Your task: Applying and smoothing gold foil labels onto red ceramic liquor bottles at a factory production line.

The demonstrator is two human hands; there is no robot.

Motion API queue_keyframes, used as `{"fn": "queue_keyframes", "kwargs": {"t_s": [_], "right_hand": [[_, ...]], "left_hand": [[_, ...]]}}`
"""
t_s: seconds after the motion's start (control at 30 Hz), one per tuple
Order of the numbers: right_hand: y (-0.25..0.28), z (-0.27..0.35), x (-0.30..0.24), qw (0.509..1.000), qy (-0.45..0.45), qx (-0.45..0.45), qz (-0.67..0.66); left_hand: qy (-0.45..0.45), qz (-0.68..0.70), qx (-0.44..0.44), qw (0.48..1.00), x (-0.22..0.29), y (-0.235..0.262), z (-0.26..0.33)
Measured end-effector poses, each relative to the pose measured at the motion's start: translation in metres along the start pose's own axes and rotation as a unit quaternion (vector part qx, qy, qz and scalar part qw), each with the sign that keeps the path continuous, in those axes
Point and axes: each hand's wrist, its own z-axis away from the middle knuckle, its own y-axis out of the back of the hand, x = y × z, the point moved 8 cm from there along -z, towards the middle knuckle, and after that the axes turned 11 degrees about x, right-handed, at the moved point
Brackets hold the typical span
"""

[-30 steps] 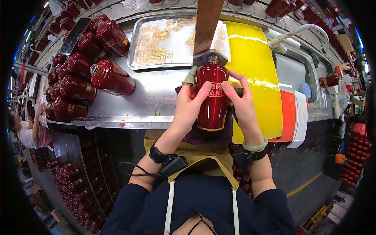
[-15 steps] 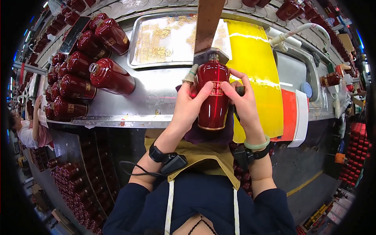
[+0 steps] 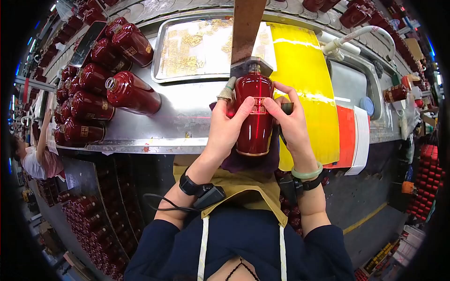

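Between my hands lies a glossy dark red bottle [image 3: 254,133], its open glass neck pointing away from me against a dark metal stop. My left hand [image 3: 228,119] grips its left side, the thumb on the edge of a gold label [image 3: 258,105] and a fabric cover on one finger. From the right, my right hand [image 3: 291,114] holds the bottle, its thumb on the label's other edge. A red light line crosses the bottle at the label. Beneath it is a dark purple cloth [image 3: 241,164]. The fingers under the bottle are partly hidden.
Several red bottles [image 3: 132,93] stand at the left on the metal bench [image 3: 187,124]. A tray [image 3: 164,77] of gold labels lies behind, beside a brown upright post [image 3: 246,30]. Yellow sheet [image 3: 304,70], sink [image 3: 375,79] and pipe [image 3: 361,35] are at right. A co-worker [image 3: 40,157] is far left.
Both hands stay on the bottle with the thumbs at the label, almost unmoved. At far left the co-worker's arm and body have shifted slightly.
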Motion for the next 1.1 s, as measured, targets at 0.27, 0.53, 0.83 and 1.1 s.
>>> {"fn": "queue_keyframes", "kwargs": {"t_s": [0.27, 0.53, 0.83, 1.1], "right_hand": [[-0.0002, -0.0007, 0.0015, 1.000, 0.019, 0.005, 0.008], [-0.0005, -0.0009, 0.0031, 1.000, 0.007, 0.005, -0.011], [-0.0003, -0.0001, 0.0023, 1.000, 0.006, 0.007, -0.004], [0.0000, -0.0004, 0.0035, 1.000, 0.005, 0.008, -0.011]], "left_hand": [[-0.016, -0.017, -0.009, 1.000, 0.0013, -0.0005, 0.0012], [-0.017, -0.003, -0.003, 1.000, 0.0020, -0.0020, 0.0021], [-0.007, 0.001, 0.007, 1.000, -0.0011, -0.0014, -0.0012], [-0.002, 0.012, 0.013, 1.000, -0.0019, 0.0005, -0.0019]]}}
